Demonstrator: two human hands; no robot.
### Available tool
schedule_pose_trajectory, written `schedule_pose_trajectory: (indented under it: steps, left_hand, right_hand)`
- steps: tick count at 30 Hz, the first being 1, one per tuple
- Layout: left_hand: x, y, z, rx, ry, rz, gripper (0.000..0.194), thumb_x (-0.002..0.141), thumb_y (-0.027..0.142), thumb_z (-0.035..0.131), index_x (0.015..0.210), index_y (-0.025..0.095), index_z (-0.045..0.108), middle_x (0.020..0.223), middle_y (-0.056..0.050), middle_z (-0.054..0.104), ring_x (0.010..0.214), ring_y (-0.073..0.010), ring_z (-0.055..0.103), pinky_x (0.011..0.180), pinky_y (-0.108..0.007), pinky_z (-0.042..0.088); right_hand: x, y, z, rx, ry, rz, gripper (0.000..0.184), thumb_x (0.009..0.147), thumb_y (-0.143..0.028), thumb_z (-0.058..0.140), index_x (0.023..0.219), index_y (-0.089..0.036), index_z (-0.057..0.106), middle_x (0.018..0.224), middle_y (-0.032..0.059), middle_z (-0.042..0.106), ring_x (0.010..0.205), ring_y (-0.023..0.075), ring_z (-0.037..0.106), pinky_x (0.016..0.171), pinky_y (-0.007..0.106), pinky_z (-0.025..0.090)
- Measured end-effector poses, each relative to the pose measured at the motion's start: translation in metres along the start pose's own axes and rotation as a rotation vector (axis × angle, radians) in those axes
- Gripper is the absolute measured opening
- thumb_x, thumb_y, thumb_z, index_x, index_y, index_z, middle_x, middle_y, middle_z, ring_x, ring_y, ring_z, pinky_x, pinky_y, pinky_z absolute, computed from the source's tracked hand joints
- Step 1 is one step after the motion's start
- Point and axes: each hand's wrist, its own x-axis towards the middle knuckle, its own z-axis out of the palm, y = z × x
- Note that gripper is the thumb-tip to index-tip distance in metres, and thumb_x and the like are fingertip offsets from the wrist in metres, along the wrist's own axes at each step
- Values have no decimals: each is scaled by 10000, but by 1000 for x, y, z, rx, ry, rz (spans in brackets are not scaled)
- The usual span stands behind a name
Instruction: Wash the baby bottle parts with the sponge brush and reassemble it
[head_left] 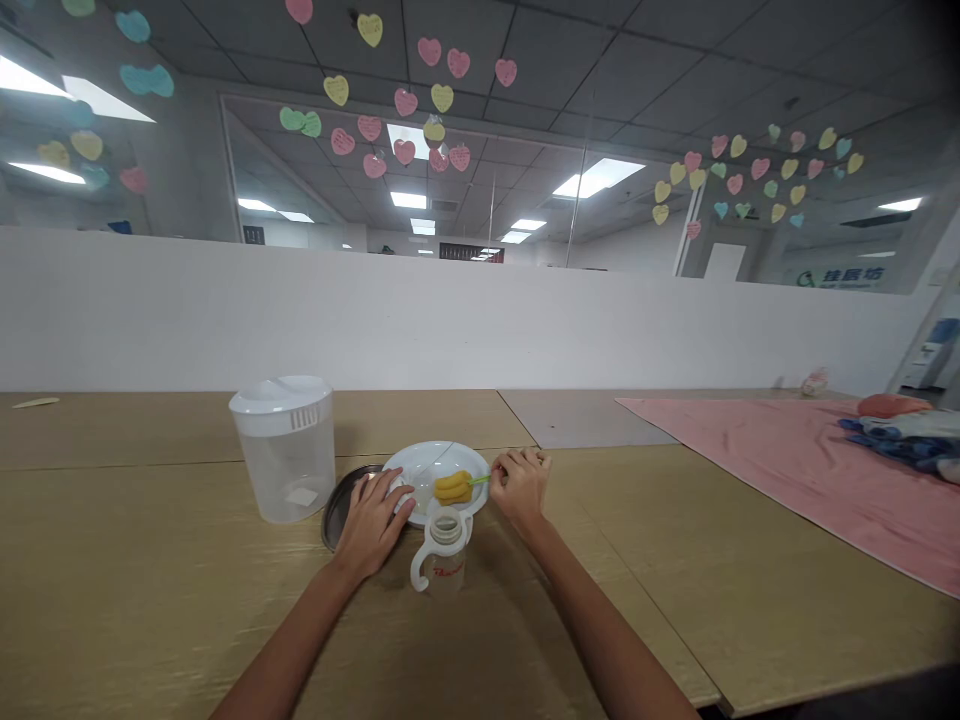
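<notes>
A white plate [420, 462] lies on the wooden table [150, 560] in front of me, holding a yellow sponge brush [454, 486] with a green handle. My left hand [373, 520] rests flat on the plate's left edge, fingers stretched toward a small white piece. My right hand [520, 484] is curled at the plate's right edge, fingers closed on the end of the brush's green handle. An uncapped baby bottle [442, 552] with white side handles stands between my wrists, just in front of the plate.
A clear plastic pitcher [286, 450] with a white lid stands to the left. A dark metal dish [339, 505] shows under my left hand. A pink cloth [787, 470] with folded fabrics covers the right side. A white partition [450, 320] runs behind.
</notes>
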Motion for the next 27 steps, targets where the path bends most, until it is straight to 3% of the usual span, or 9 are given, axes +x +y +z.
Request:
schedule_pose_trajectory:
  steps: [6, 13, 27]
  left_hand:
    - [1, 3, -4, -26, -22, -22, 323, 908, 372, 313, 1030, 271, 595, 1265, -48, 507, 1204, -225, 396, 1021, -509, 240]
    - [1, 3, -3, -29, -16, -26, 330, 907, 377, 314, 1025, 261, 600, 1259, -57, 509, 1195, -231, 403, 1022, -506, 236]
    - [0, 3, -2, -34, -3, -25, 325, 902, 372, 321, 1016, 269, 607, 1232, -51, 532, 1173, -230, 419, 1001, -494, 267]
  right_hand:
    - [2, -4, 0, -1, 24, 161, 198, 716, -60, 494, 699, -194, 639, 714, 26, 614, 760, 173, 441, 753, 336, 192]
    - [-3, -7, 7, 101, -52, 67, 244, 750, -45, 494, 792, -216, 662, 792, 17, 636, 782, 163, 449, 726, 308, 200]
    - [3, -4, -8, 57, 43, 34, 186, 683, -74, 471, 611, -188, 600, 653, 2, 590, 714, 155, 431, 764, 345, 202]
